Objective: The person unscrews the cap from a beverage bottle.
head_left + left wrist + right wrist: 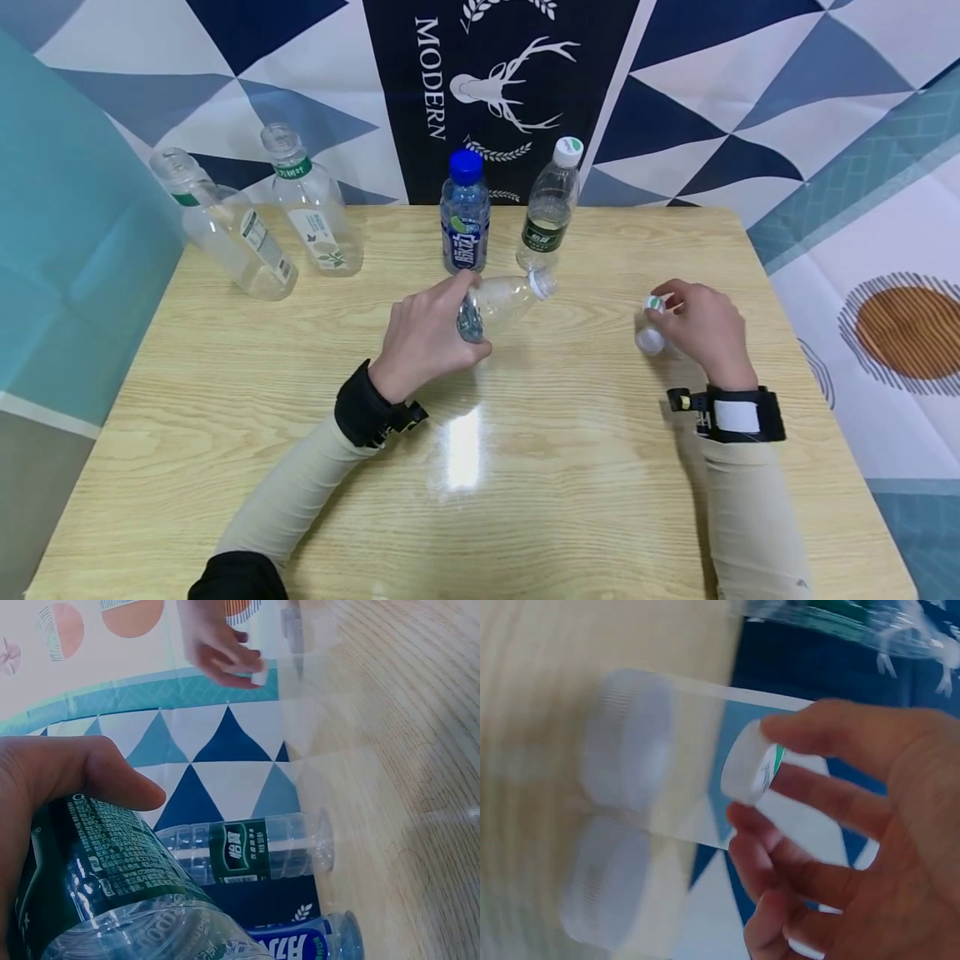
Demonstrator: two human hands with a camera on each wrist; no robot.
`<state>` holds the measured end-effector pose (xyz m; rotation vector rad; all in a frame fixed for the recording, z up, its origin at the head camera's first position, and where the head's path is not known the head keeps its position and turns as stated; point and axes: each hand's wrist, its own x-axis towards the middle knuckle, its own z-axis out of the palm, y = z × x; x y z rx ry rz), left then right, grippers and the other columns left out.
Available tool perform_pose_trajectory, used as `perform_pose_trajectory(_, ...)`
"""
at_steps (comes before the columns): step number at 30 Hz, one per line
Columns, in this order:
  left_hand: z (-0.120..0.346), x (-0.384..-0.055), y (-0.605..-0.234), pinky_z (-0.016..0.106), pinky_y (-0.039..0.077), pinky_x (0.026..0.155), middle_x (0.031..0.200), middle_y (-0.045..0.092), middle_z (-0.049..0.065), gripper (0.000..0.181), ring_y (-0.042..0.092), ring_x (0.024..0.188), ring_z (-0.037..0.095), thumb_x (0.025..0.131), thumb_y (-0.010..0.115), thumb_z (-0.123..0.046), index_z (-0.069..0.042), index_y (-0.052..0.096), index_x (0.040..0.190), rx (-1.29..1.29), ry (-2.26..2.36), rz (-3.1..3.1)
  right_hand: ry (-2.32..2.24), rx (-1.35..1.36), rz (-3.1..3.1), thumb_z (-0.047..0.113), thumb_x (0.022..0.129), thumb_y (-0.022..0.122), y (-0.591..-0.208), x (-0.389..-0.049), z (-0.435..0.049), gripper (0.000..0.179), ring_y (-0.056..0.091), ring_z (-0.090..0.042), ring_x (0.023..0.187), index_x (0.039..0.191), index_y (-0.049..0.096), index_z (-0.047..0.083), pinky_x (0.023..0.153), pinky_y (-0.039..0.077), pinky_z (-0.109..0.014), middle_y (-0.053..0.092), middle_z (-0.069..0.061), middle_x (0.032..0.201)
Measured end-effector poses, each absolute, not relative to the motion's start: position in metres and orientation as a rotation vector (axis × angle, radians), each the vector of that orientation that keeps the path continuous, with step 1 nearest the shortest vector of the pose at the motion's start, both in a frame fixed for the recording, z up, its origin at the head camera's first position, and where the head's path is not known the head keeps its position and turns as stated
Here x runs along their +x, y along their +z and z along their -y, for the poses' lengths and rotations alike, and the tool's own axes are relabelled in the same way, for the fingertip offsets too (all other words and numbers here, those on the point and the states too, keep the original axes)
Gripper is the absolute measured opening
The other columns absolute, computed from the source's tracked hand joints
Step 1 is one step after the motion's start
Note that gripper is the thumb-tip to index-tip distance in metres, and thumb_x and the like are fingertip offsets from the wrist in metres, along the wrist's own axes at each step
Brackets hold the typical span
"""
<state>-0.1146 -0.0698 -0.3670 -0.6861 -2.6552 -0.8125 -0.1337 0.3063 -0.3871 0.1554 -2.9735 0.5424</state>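
My left hand grips a clear plastic bottle round its lower part. The bottle is tipped onto its side in the air, its uncapped mouth pointing right; its dark green label fills the lower left of the left wrist view. Over the table's right side, my right hand pinches a small white bottle cap with a green mark on its top. Just beneath it, two larger white caps rest on the table.
Two uncapped clear bottles with green neck bands stand at the back left. A blue-capped bottle and a white-capped water bottle stand at the back middle. Patterned cloth hangs behind the wooden table.
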Motion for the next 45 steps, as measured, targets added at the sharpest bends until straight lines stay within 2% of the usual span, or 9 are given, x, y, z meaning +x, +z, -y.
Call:
perform_pose_trajectory(5, 0.071, -0.115, -0.368, 0.027, 0.038, 0.041, 0.086, 0.058, -0.008, 0.066, 0.049, 0.058, 0.009, 0.056, 0.074, -0.04, -0.015, 0.056, 0.113, -0.687, -0.813, 2.644, 0.444, 0.042, 3.031, 0.029, 0.081, 0.07, -0.401, -0.139, -0.307, 0.036, 0.059, -0.029, 0.069, 0.103, 0.068, 0.001, 0.043, 0.042, -0.036, 0.065, -0.018, 0.086)
perform_pose_trajectory(15, 0.074, -0.115, -0.368, 0.027, 0.037, 0.04, 0.087, 0.059, -0.007, 0.067, 0.049, 0.056, 0.01, 0.056, 0.074, -0.041, -0.014, 0.057, 0.115, -0.663, -0.817, 2.634, 0.432, -0.056, 3.043, 0.034, 0.08, 0.069, -0.409, -0.14, -0.3, 0.041, 0.058, -0.03, 0.067, 0.102, 0.066, -0.001, 0.046, 0.042, -0.038, 0.064, -0.019, 0.083)
perform_pose_trajectory(21, 0.076, -0.114, -0.368, 0.026, 0.039, 0.044, 0.09, 0.06, -0.005, 0.067, 0.05, 0.06, 0.008, 0.057, 0.075, -0.041, -0.015, 0.056, 0.116, -0.643, -0.843, 2.598, 0.417, -0.078, 2.943, 0.04, 0.082, 0.067, -0.405, -0.138, -0.294, 0.047, 0.058, -0.032, 0.07, 0.104, 0.065, -0.002, 0.046, 0.041, -0.042, 0.064, -0.02, 0.084)
perform_pose_trajectory(26, 0.077, -0.116, -0.367, 0.025, 0.038, 0.044, 0.089, 0.061, -0.004, 0.067, 0.05, 0.06, 0.007, 0.057, 0.074, -0.042, -0.014, 0.056, 0.116, -0.632, -0.831, 2.583, 0.501, 0.053, 2.805, 0.033, 0.085, 0.065, -0.392, -0.135, -0.276, 0.037, 0.059, -0.031, 0.07, 0.101, 0.066, -0.002, 0.054, 0.043, -0.045, 0.064, -0.018, 0.085)
perform_pose_trajectory(33, 0.079, -0.118, -0.367, 0.026, 0.04, 0.044, 0.092, 0.062, -0.003, 0.068, 0.051, 0.062, 0.007, 0.057, 0.074, -0.042, -0.014, 0.056, 0.116, -0.624, -0.845, 2.59, 0.685, 0.295, 2.753, 0.023, 0.086, 0.065, -0.359, -0.128, -0.233, 0.025, 0.062, -0.025, 0.071, 0.099, 0.067, 0.002, 0.065, 0.045, -0.04, 0.064, -0.013, 0.085)
perform_pose_trajectory(40, 0.079, -0.121, -0.369, 0.026, 0.041, 0.047, 0.091, 0.062, -0.003, 0.071, 0.052, 0.064, 0.007, 0.056, 0.077, -0.041, -0.012, 0.056, 0.117, -0.572, -0.915, 2.553, 0.799, 0.475, 2.643, 0.013, 0.083, 0.067, -0.325, -0.123, -0.186, 0.013, 0.06, -0.014, 0.07, 0.094, 0.068, 0.005, 0.061, 0.045, -0.03, 0.064, -0.004, 0.082)
perform_pose_trajectory(45, 0.081, -0.126, -0.373, 0.027, 0.046, 0.06, 0.1, 0.065, 0.001, 0.074, 0.058, 0.077, 0.011, 0.056, 0.08, -0.037, -0.01, 0.055, 0.12, -0.509, -1.069, 2.479, 0.862, 0.601, 2.574, 0.015, 0.081, 0.071, -0.313, -0.124, -0.161, 0.014, 0.057, -0.008, 0.069, 0.092, 0.069, 0.006, 0.058, 0.042, -0.025, 0.061, 0.003, 0.078)
